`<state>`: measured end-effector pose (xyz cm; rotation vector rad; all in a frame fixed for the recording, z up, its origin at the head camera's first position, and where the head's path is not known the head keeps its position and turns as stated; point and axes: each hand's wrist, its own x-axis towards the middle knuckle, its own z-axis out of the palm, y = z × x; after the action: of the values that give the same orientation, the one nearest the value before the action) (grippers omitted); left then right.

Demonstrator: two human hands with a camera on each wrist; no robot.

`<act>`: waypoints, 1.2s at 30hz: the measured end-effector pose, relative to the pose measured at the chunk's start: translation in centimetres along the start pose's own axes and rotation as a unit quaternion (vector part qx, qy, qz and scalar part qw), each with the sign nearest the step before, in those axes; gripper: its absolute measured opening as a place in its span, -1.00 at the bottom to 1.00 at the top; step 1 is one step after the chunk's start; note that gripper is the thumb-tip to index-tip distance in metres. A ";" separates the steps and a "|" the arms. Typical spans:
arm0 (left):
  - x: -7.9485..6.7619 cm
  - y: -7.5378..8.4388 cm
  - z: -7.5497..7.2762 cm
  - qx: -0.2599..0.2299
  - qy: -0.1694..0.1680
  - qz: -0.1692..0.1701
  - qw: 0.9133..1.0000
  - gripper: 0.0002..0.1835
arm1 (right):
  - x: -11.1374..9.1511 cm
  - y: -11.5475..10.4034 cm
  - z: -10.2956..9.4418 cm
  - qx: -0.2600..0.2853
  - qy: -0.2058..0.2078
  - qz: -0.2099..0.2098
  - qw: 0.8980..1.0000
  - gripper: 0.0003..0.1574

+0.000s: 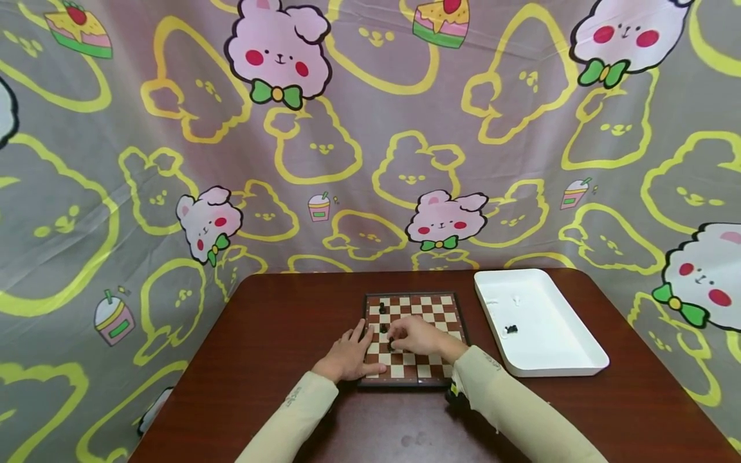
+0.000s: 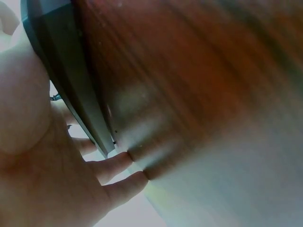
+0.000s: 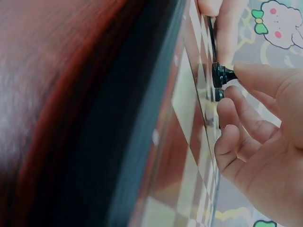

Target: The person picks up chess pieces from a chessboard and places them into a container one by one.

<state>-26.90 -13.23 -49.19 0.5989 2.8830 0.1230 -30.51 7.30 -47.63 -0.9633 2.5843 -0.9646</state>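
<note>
A brown and cream chessboard [image 1: 428, 372] with a dark rim lies on the table. My left hand [image 1: 346, 357] steadies its left edge, with fingers spread and thumb over the near left squares. In the left wrist view, fingers reach past the dark rim [image 2: 71, 71]. My right hand [image 1: 418, 335] pinches a black chess piece [image 3: 221, 75] between thumb and finger, low over the left half of the board. Two more black chess pieces stand farther up that side, one near the far edge [image 1: 383, 308] and one just beyond the right hand's fingers [image 1: 384, 328].
Right of the board sits a white tray [image 1: 558, 328] holding a small black piece [image 1: 511, 329] and some white pieces [image 1: 517, 300]. A black object [image 1: 457, 395] shows beneath the right cuff. Behind the dark wooden table [image 1: 289, 315] hangs a patterned cloth [image 1: 370, 161].
</note>
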 end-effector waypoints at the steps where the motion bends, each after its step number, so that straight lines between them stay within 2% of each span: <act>1: 0.0 0.0 0.0 -0.002 0.001 -0.001 1.000 0.05 | -0.1 0.1 -0.2 0.003 0.003 -0.002 1.000 -0.84; 8: 0.0 0.0 -0.1 -0.011 0.000 -0.003 1.000 0.06 | -1.2 0.7 -2.0 0.018 0.016 0.003 1.000 -0.86; 12: 0.0 0.1 -0.1 -0.013 0.000 -0.003 1.000 0.04 | -1.9 1.7 -3.2 0.008 0.032 0.007 0.999 -0.83; 20: -0.1 0.2 -0.2 -0.020 0.000 0.004 1.000 0.01 | -4.0 3.0 -5.7 0.014 0.065 0.065 0.996 -0.80; 28: 0.1 0.0 0.2 -0.003 0.002 0.004 1.000 0.02 | -5.9 5.2 -8.0 0.024 0.098 0.082 0.992 -0.81; 36: 0.2 -0.1 0.2 -0.009 0.000 0.002 1.000 0.03 | -7.6 6.8 -10.3 0.006 0.128 0.098 0.987 -0.80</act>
<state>-27.10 -13.25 -49.47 0.6018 2.8773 0.1479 -32.31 21.32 -44.35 -0.5987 2.8123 -1.1097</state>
